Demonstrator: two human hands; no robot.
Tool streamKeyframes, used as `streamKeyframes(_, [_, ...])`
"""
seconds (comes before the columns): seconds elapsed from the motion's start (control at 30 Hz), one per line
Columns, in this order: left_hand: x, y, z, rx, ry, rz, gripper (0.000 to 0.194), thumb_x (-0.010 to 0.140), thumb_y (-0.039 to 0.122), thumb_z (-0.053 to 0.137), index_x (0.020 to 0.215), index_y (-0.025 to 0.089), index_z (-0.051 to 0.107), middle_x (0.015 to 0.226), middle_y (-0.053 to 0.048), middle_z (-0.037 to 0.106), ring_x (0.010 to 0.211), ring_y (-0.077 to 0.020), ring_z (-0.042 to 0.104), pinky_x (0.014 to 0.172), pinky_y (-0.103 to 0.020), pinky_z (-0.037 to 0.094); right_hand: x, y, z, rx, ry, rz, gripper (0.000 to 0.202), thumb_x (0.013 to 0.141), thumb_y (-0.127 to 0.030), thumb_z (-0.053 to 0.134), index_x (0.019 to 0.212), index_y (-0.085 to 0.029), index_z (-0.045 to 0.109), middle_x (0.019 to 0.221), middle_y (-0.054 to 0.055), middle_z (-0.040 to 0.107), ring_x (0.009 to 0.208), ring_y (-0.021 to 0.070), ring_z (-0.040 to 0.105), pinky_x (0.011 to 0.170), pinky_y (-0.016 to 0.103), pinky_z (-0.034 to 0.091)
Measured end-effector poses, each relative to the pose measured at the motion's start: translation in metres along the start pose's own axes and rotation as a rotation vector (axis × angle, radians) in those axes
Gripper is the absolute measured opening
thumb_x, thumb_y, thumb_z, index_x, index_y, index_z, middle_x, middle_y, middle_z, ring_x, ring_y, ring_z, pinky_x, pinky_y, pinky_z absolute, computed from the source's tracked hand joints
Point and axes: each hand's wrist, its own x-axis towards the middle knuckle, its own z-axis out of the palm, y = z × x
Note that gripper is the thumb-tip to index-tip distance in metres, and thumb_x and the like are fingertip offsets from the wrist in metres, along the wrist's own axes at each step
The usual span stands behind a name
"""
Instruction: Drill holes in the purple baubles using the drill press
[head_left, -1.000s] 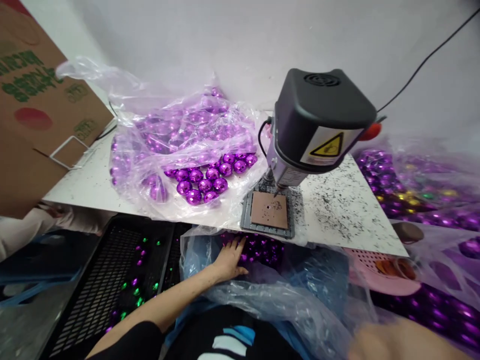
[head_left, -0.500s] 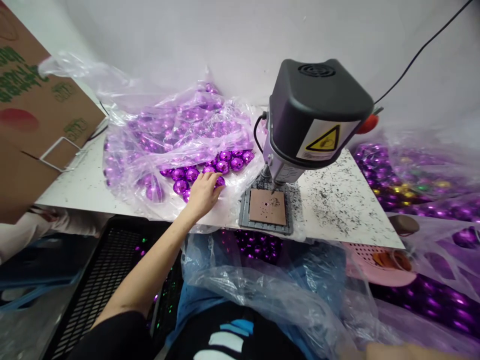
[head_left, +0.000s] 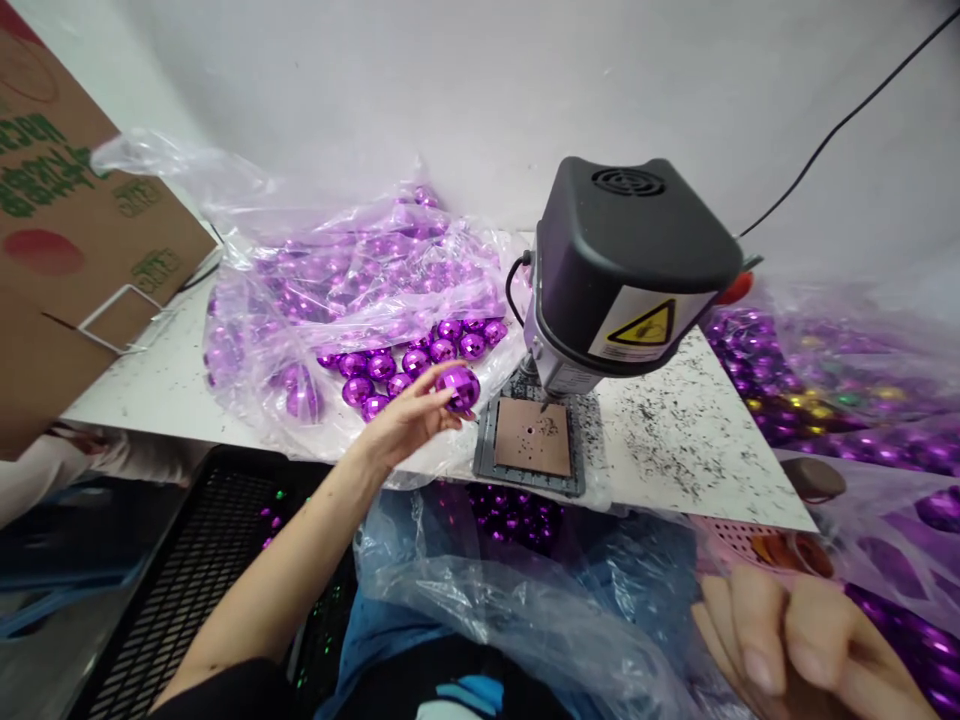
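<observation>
My left hand [head_left: 409,420] holds a shiny purple mirror-faceted ball [head_left: 458,388] between thumb and fingers, raised a little above the table's front edge. Behind it, more purple faceted balls [head_left: 381,367] spill from the mouth of a clear plastic bag [head_left: 315,270]. Right of the held ball stands a small black bench drill [head_left: 637,260]. Under its bit lies a brown square plate [head_left: 532,437] with a hole and dark shavings. At the lower right, my right hand [head_left: 810,640] is curled with its fingers bent down. Whatever may be inside those fingers is hidden.
A cardboard box [head_left: 82,220] stands at the left. Dark shavings litter the white table [head_left: 645,430]. Below are a black crate [head_left: 169,580] and clear plastic over my lap [head_left: 517,610]. To the right are a pink basket [head_left: 739,540] and bagged purple balls [head_left: 742,360].
My left hand has lifted a purple faceted ball from the pile and moved right and nearer to me. My right hand has risen into view at the lower right.
</observation>
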Motion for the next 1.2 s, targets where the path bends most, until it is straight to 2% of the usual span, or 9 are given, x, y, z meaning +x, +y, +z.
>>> streamKeyframes(0.07, [-0.006, -0.016, 0.016, -0.231, -0.052, -0.12, 0.053, 0.077, 0.039, 0.078, 0.122, 0.022, 0.056, 0.106, -0.007, 0.069, 0.088, -0.0201, 0.072, 0.075, -0.03, 0.054, 0.012, -0.004, 0.016, 0.018, -0.059, 0.008, 0.015, 0.086, -0.032, 0.045, 0.077, -0.023, 0.053, 0.062, 0.006, 0.043, 0.054, 0.0135, 0.043, 0.043, 0.026, 0.034])
streamKeyframes(0.17, [-0.002, -0.041, 0.034, -0.309, -0.021, -0.189, 0.048, 0.076, 0.046, 0.079, 0.108, 0.019, 0.057, 0.095, -0.006, 0.069, 0.082, -0.0195, 0.073, 0.07, -0.028, 0.055, 0.024, -0.01, 0.034, -0.059, -0.12, 0.002, 0.014, 0.089, -0.028, 0.045, 0.08, -0.02, 0.053, 0.068, 0.005, 0.049, 0.06, 0.0106, 0.048, 0.052, 0.023, 0.04])
streamKeyframes(0.3, [0.011, -0.059, 0.045, -0.018, 0.09, -0.084, 0.046, 0.079, 0.053, 0.075, 0.102, 0.017, 0.059, 0.087, -0.002, 0.067, 0.071, -0.0127, 0.066, 0.062, -0.023, 0.05, 0.029, -0.015, 0.032, -0.145, -0.114, 0.037, 0.018, 0.089, -0.033, 0.051, 0.079, -0.018, 0.052, 0.068, 0.004, 0.052, 0.061, 0.0096, 0.05, 0.053, 0.02, 0.042])
streamKeyframes(0.43, [0.024, -0.07, 0.049, 0.314, 0.175, 0.138, 0.054, 0.074, 0.043, 0.08, 0.116, 0.018, 0.059, 0.105, -0.003, 0.068, 0.097, -0.0183, 0.065, 0.088, -0.03, 0.051, 0.029, -0.017, 0.019, -0.188, -0.041, 0.01, 0.019, 0.088, -0.035, 0.052, 0.081, -0.018, 0.051, 0.069, 0.004, 0.053, 0.06, 0.009, 0.048, 0.053, 0.021, 0.042])
streamKeyframes(0.63, [0.04, -0.091, 0.059, 0.687, 0.155, 0.306, 0.054, 0.083, 0.036, 0.074, 0.13, 0.02, 0.055, 0.123, -0.009, 0.065, 0.114, -0.0263, 0.061, 0.103, -0.042, 0.046, 0.031, -0.007, 0.018, -0.16, -0.014, 0.011, 0.017, 0.088, -0.032, 0.053, 0.082, -0.016, 0.053, 0.07, 0.004, 0.055, 0.058, 0.0086, 0.052, 0.048, 0.019, 0.043])
streamKeyframes(0.77, [0.042, -0.099, 0.065, 0.918, 0.192, 0.394, 0.053, 0.085, 0.039, 0.074, 0.13, 0.019, 0.055, 0.118, -0.01, 0.066, 0.111, -0.0282, 0.06, 0.1, -0.044, 0.046, 0.034, -0.001, 0.02, -0.121, -0.036, 0.002, 0.014, 0.09, -0.03, 0.05, 0.084, -0.018, 0.054, 0.072, 0.004, 0.056, 0.059, 0.0082, 0.052, 0.048, 0.019, 0.044])
streamKeyframes(0.93, [0.038, -0.099, 0.07, 1.062, 0.119, 0.58, 0.051, 0.088, 0.041, 0.07, 0.132, 0.019, 0.053, 0.124, -0.012, 0.063, 0.114, -0.0285, 0.057, 0.103, -0.045, 0.04, 0.04, -0.003, 0.022, -0.135, -0.052, -0.01, 0.013, 0.09, -0.028, 0.049, 0.086, -0.018, 0.055, 0.073, 0.004, 0.057, 0.06, 0.008, 0.053, 0.049, 0.018, 0.045])
streamKeyframes(1.03, [0.036, -0.1, 0.074, 1.019, 0.121, 0.585, 0.051, 0.089, 0.04, 0.067, 0.132, 0.019, 0.05, 0.126, -0.013, 0.061, 0.118, -0.0283, 0.055, 0.105, -0.045, 0.038, 0.044, -0.007, 0.022, -0.172, -0.079, -0.043, 0.013, 0.091, -0.025, 0.045, 0.087, -0.018, 0.055, 0.074, 0.004, 0.058, 0.061, 0.0078, 0.054, 0.05, 0.018, 0.045])
streamKeyframes(1.2, [0.038, -0.101, 0.085, 1.059, 0.166, 0.458, 0.043, 0.092, 0.037, 0.063, 0.129, 0.02, 0.049, 0.123, -0.011, 0.06, 0.119, -0.0284, 0.053, 0.114, -0.051, 0.029, 0.063, -0.028, 0.032, -0.367, -0.037, -0.114, 0.011, 0.089, -0.025, 0.05, 0.087, -0.017, 0.057, 0.076, 0.005, 0.061, 0.061, 0.0091, 0.057, 0.05, 0.019, 0.045])
